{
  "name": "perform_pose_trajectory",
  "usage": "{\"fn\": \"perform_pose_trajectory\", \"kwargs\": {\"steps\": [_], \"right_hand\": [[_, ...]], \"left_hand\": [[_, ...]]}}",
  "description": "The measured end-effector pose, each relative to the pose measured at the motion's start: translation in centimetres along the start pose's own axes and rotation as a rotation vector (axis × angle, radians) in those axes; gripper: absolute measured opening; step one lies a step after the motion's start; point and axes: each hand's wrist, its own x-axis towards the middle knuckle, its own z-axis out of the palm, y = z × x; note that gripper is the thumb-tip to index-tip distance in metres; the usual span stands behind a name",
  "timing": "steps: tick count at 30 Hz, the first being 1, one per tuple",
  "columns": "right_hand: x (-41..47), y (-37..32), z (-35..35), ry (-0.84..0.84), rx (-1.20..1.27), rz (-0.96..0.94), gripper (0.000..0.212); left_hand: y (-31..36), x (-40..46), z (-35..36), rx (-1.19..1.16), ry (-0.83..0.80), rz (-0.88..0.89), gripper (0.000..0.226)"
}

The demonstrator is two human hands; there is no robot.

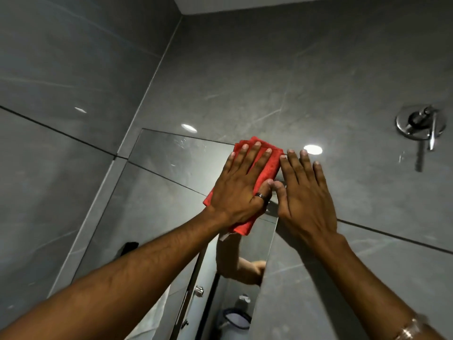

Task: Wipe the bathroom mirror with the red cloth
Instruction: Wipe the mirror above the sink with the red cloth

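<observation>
A frameless mirror (166,182) hangs on the grey tiled wall, seen from below at a steep angle. A folded red cloth (266,165) lies flat against the mirror's upper right corner. My left hand (241,187), with a ring on one finger, presses flat on the cloth with fingers spread. My right hand (304,195) lies flat just right of it, across the mirror's right edge and the wall tile, its thumb touching the left thumb. It holds nothing. A bracelet sits on my right wrist.
A chrome shower valve with a lever (420,125) is mounted on the wall at the upper right. The wall corner (157,77) runs up to the left of the mirror. The mirror's lower part reflects a door handle and a bucket.
</observation>
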Motion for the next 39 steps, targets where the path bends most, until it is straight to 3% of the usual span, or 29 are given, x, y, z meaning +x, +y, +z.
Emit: {"fn": "perform_pose_trajectory", "kwargs": {"steps": [4, 8, 17, 30, 39], "right_hand": [[2.4, -0.4, -1.1, 0.026, 0.166, -0.046, 0.064], [5.9, 0.3, -1.8, -0.039, 0.163, -0.124, 0.063], [12.3, 0.2, -1.5, -0.3, -0.137, -0.328, 0.067], [20.1, -6.5, 3.9, -0.28, -0.24, -0.507, 0.069], [23.3, -9.2, 6.7, -0.217, -0.286, -0.534, 0.071]], "left_hand": [[-1.2, 0.6, -0.3, -0.021, 0.008, 0.0, 0.073], [-2.8, 0.8, -0.6, -0.028, 0.017, 0.071, 0.073], [-8.6, 0.8, -0.9, -0.016, 0.024, 0.034, 0.076], [-17.3, -0.2, -2.2, 0.0, 0.028, -0.061, 0.076], [-25.6, -1.1, -2.9, 0.004, 0.033, -0.118, 0.069]]}}
